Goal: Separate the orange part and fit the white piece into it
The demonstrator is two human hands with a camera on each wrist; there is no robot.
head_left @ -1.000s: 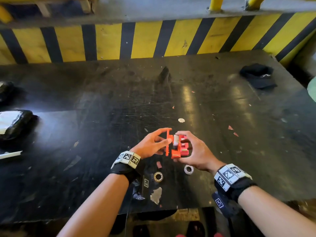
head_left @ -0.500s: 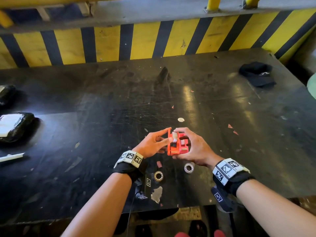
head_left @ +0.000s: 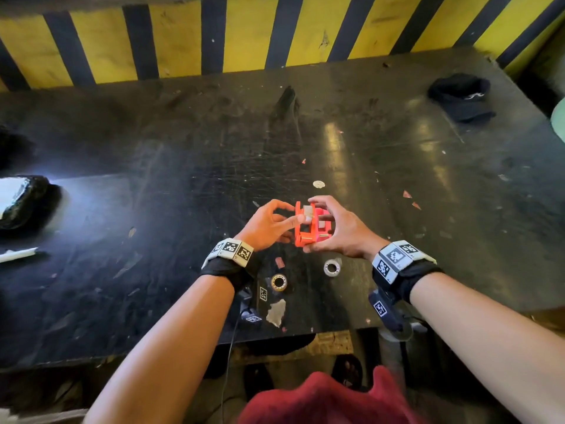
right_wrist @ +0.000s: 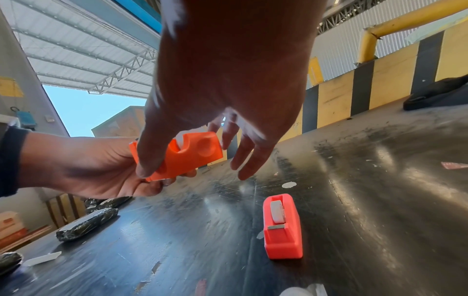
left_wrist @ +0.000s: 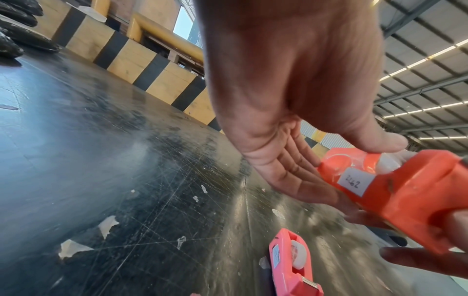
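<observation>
Both hands, left (head_left: pixel 269 223) and right (head_left: pixel 342 231), pinch your orange dispenser (head_left: pixel 305 224) above the surface (head_left: pixel 183 179); next, steady it before pulling tape.

Scratched black table (head_left: pixel 183 179), yellow-and-black striped barrier (head_left: pixel 244 35) behind, black cap (head_left: pixel 461 96) far right, two tape rolls (head_left: pixel 278 282) (head_left: pixel 332 267) near the front edge, foil-wrapped bundle (head_left: pixel 21 200) at left, pale scraps scattered about.
</observation>
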